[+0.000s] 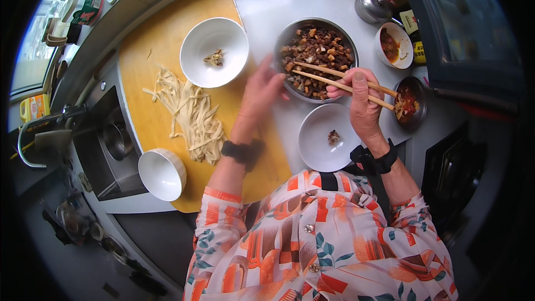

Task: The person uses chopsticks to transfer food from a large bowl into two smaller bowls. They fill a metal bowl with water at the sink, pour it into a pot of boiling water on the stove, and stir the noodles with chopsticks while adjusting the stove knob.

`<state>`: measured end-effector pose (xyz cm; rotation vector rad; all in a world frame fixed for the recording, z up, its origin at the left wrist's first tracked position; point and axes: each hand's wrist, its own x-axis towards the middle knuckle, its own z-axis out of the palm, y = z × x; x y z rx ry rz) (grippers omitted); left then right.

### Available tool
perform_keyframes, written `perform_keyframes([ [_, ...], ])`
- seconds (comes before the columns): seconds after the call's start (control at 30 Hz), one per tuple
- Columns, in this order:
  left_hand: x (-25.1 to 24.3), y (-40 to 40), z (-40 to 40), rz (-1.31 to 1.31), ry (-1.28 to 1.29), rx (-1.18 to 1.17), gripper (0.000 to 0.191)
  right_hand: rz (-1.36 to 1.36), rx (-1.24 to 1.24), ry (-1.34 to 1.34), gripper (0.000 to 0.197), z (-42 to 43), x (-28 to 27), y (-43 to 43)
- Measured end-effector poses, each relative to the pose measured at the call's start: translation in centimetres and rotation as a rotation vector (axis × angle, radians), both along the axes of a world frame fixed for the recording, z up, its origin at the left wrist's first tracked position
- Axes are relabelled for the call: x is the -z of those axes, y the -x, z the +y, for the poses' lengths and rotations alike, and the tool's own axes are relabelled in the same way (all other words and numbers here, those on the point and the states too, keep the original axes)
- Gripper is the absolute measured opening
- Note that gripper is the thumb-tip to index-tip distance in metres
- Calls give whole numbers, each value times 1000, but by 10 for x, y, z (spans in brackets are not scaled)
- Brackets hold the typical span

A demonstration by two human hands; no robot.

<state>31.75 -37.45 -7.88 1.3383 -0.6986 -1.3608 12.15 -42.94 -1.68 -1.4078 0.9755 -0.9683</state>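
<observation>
My right hand holds a pair of wooden chopsticks, their tips in a steel bowl of browned diced food. Blurred, my left hand is beside that bowl's left rim, fingers apart, with nothing seen in it. A white bowl with a little food in the bottom stands on a yellow cutting board; a heap of flat noodles lies below it. Under the right wrist is another white bowl holding a small bit of food.
An empty white bowl stands at the board's lower left corner, near the sink. On the right are a dark bowl with red sauce, a white bowl with red sauce, a lidded steel pot and several jars.
</observation>
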Motion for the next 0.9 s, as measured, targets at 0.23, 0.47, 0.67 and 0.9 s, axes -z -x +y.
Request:
perform_keyframes([
  [0.23, 3, 1, 0, 0, 11, -3, 57, -13, 22, 34, 32, -8, 4, -9],
  [0.47, 1, 0, -1, -5, -10, -14, 58, 149, -157, 255, 12, -3, -14, -15],
  [0.67, -6, 2, -1, 26, -3, 5, 58, 43, -15, 55, 24, -7, -2, -10],
  [0.9, -5, 1, -2, 27, -24, 1, 58, -173, 82, -202, 36, -26, 12, 0],
])
